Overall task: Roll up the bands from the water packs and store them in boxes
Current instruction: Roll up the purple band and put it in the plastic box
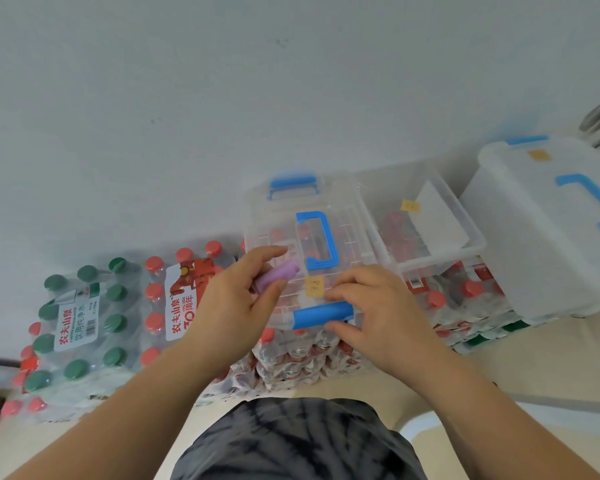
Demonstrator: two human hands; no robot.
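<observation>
Fingers and thumb of the left hand (232, 306) pinch a rolled purple band (279, 276), its long axis slanting up to the right over the lid's near-left corner. Just beside it, the right hand (378, 313) pinches the blue front latch (321, 315) of the clear box (350, 213), which looks closed, so the roll waits outside, left of that latch. Its contents show only as reddish blur; both arms partly hide the water packs (291, 358) beneath
</observation>
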